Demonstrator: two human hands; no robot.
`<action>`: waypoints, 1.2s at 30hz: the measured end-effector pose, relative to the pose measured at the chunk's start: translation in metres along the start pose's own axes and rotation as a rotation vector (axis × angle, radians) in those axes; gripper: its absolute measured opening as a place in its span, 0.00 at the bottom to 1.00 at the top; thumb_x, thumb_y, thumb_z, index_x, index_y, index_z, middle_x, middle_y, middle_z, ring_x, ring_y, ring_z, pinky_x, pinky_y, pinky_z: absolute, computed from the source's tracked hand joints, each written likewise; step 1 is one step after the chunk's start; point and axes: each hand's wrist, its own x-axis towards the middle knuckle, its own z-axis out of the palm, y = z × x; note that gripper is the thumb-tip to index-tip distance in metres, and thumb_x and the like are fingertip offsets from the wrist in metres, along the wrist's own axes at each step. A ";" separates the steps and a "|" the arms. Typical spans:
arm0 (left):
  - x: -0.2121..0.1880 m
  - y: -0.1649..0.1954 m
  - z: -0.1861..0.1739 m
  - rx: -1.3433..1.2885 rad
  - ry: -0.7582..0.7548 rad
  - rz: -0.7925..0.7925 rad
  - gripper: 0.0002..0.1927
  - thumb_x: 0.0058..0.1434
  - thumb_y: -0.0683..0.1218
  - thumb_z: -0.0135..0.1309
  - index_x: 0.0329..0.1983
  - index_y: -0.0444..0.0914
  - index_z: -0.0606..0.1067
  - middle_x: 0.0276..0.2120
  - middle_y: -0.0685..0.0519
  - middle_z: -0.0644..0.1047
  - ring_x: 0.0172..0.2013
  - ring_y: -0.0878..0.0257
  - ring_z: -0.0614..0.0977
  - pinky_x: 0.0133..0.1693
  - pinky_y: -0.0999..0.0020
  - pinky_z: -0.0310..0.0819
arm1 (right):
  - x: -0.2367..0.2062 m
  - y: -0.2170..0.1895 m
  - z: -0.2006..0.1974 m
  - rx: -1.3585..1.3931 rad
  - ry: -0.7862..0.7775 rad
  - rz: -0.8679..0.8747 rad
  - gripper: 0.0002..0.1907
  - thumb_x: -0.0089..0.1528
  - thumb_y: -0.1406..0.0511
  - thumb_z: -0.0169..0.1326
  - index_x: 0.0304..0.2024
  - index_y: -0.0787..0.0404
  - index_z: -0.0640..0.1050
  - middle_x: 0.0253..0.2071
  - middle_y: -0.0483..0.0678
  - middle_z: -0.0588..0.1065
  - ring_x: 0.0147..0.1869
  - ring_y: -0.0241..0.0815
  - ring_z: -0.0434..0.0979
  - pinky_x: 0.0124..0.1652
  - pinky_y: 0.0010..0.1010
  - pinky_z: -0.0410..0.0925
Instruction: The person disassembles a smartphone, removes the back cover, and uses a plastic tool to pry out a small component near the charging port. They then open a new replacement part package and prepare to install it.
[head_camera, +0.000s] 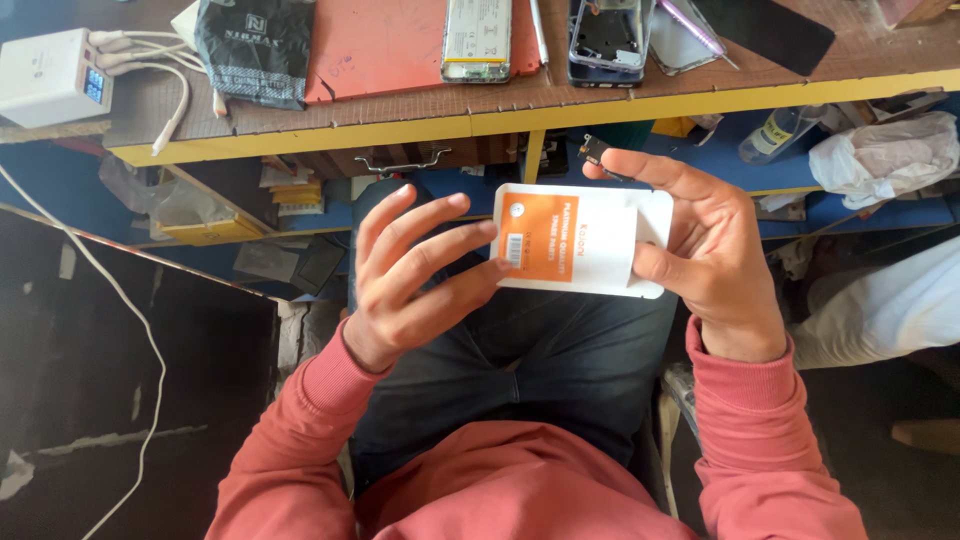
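Note:
A flat white packet (600, 250) with an orange label is held over my lap, between both hands. My left hand (415, 275) grips its left end with the fingers spread across the orange label. My right hand (705, 255) holds the packet's right end. A small black part (597, 150) is pinched at the tips of my right hand's fingers, just above the packet. Red sleeves cover both forearms.
A wooden bench with a yellow edge (500, 120) runs across the top. On it lie a red mat (385, 45), an opened phone (606, 40), a phone battery (477, 38), a dark bag (255, 50) and a white charger box (50, 75) with cables. A plastic bag (880, 155) lies at right.

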 end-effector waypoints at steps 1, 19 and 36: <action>0.000 0.000 0.000 0.010 0.009 0.005 0.13 0.57 0.42 0.70 0.44 0.46 0.82 0.48 0.55 0.79 0.53 0.53 0.81 0.61 0.50 0.67 | -0.001 -0.001 0.000 -0.026 0.006 -0.001 0.33 0.59 0.74 0.61 0.68 0.70 0.71 0.64 0.58 0.75 0.54 0.37 0.82 0.49 0.26 0.78; -0.003 -0.024 0.012 0.006 0.086 -0.105 0.11 0.58 0.37 0.71 0.37 0.39 0.78 0.36 0.54 0.79 0.42 0.58 0.83 0.49 0.59 0.75 | 0.002 0.001 -0.024 -0.288 0.414 -0.382 0.09 0.77 0.69 0.58 0.58 0.70 0.78 0.47 0.59 0.81 0.42 0.45 0.84 0.43 0.33 0.81; -0.016 -0.178 0.043 0.397 -0.132 -0.290 0.03 0.67 0.45 0.63 0.40 0.41 0.82 0.41 0.55 0.78 0.48 0.55 0.77 0.57 0.55 0.65 | 0.002 0.001 -0.031 -0.302 0.361 -0.392 0.09 0.75 0.72 0.59 0.57 0.69 0.77 0.45 0.56 0.81 0.42 0.43 0.85 0.44 0.31 0.81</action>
